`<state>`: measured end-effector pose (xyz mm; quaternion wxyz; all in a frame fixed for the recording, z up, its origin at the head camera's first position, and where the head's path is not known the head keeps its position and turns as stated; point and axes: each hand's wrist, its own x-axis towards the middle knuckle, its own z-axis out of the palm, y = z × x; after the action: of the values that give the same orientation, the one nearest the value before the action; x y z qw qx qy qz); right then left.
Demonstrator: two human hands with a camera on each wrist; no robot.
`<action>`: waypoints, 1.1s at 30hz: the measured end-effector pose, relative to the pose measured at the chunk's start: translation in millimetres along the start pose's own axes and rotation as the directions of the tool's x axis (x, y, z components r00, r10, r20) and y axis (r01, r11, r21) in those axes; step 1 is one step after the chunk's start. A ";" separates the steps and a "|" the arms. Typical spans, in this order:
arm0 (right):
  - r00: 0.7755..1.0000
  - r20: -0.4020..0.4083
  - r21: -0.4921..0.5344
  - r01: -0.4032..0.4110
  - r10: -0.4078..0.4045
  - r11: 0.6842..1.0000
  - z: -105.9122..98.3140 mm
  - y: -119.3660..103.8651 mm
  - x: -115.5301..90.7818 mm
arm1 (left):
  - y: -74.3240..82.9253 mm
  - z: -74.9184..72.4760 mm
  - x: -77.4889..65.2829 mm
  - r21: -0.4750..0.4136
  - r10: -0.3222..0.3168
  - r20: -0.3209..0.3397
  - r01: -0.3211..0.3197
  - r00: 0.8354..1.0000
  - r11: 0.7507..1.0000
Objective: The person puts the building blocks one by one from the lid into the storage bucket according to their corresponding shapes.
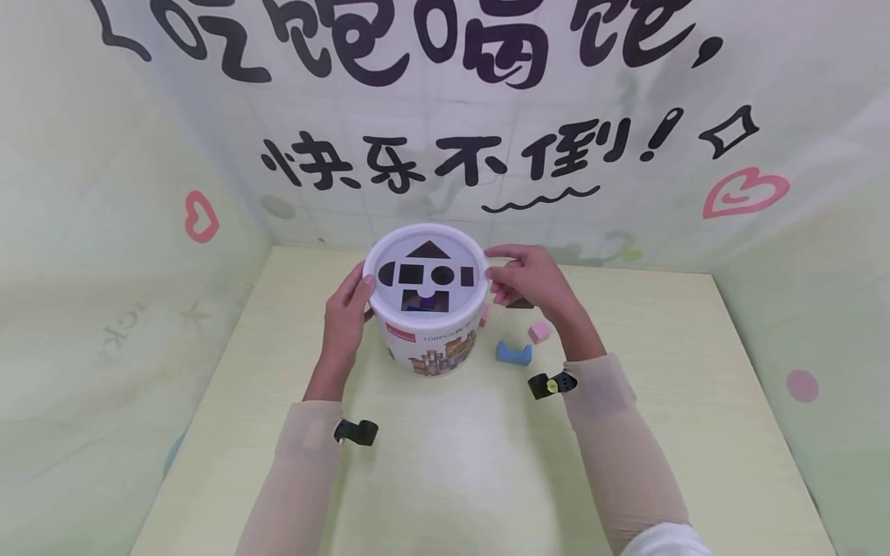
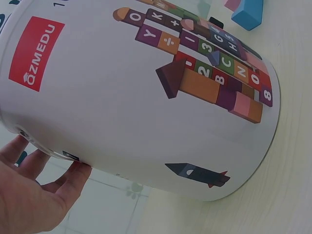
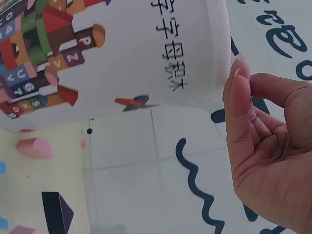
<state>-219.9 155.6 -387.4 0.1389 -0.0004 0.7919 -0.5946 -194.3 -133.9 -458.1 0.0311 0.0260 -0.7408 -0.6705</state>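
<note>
A white cylindrical bucket point(image 1: 396, 340) printed with block pictures stands upright on the table. Its white lid point(image 1: 460, 300) has several shaped cut-outs, and something purple-blue shows through the lowest one. My left hand point(image 1: 344, 318) holds the bucket's upper left side, thumb at the lid rim; in the left wrist view its fingers touch the wall near the top. On the opposite side, my right hand point(image 1: 537, 284) has thumb and index finger at the lid's edge, its other fingers curled; the right wrist view shows those fingertips point(image 3: 238, 83) against the rim.
Right of the bucket lie a blue notched block point(image 1: 513, 354), a pink block point(image 1: 538, 332) and a dark triangular block point(image 3: 56, 212). Another pink piece point(image 1: 484, 314) is partly hidden by the bucket. A printed cloth wall point(image 1: 431, 208) rises behind the table point(image 1: 445, 463).
</note>
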 end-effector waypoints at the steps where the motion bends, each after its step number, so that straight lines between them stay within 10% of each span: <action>1: 1.000 -0.007 -0.001 -0.006 0.006 1.000 -2.3 2.0 -0.6 | -0.4 0.1 0.1 0.002 0.001 0.002 -0.001 1.000 1.000; 33: 0.990 -0.117 -0.012 -0.081 0.079 0.997 -41.1 68.5 -13.8 | -0.6 0.1 0.3 0.010 0.007 0.011 -0.007 1.000 1.000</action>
<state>-204.5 216.6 -438.4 0.1163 0.0647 0.8030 -0.5809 -194.6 -133.9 -458.7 0.0292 0.0197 -0.7444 -0.6668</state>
